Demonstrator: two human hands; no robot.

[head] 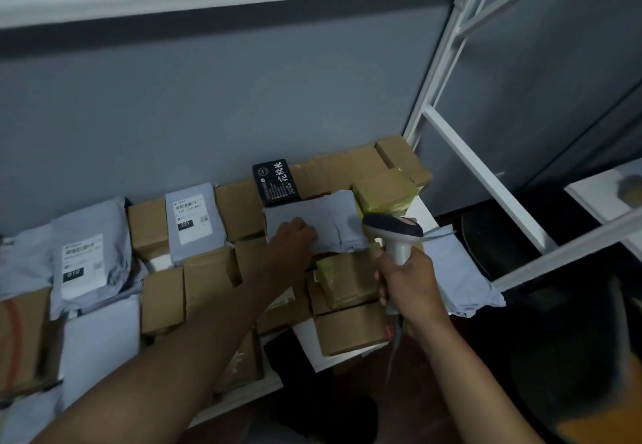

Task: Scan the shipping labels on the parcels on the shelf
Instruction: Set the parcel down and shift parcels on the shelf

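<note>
Risk: grey mailer under left hand shows no label face-up; a scan now would likely miss, or catch a neighbour's barcode; left fingers lie on it, whether pinching I cannot tell; right hand clamped on scanner. White shelf packed with parcels, 2 labelled 010 and 231; grey wall behind.

Grey mailer label read "231"; second grey mailer label read "010"; black box bore unreadable Chinese characters
</note>
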